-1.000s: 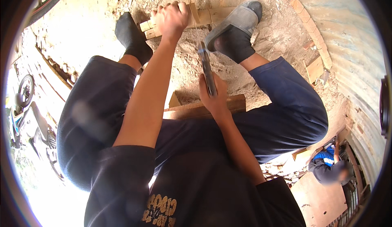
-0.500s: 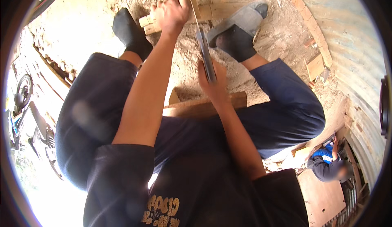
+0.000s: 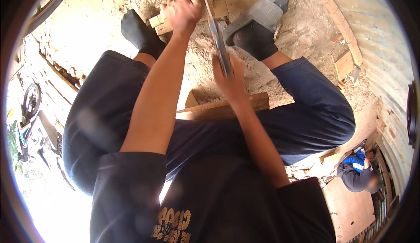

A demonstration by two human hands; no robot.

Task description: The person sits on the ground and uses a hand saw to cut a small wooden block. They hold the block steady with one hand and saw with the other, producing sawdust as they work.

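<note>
My right hand (image 3: pixel 232 78) is wrapped round the dark handle of a handsaw (image 3: pixel 220 44), seen nearly edge-on and a little blurred. The thin blade points away from me and runs along the right side of my left hand (image 3: pixel 182 13). With its fingers curled, that left hand grips a wooden piece (image 3: pixel 207 8) against the blade. Beneath it, pale timber lengths (image 3: pixel 156 22) lie across the ground between my feet. Where the teeth meet the wood is too fine to make out.
A wooden board (image 3: pixel 227 106) lies just in front of my lap. My sandalled right foot (image 3: pixel 256 24) is close to the saw. Corrugated metal sheeting (image 3: pixel 380 42) borders the right side. Another person (image 3: pixel 356 173) sits at the lower right; a motorcycle (image 3: pixel 33 125) stands far left.
My right hand and the saw have moved a short way forward, away from me. The left hand stays in nearly the same place on the wood.
</note>
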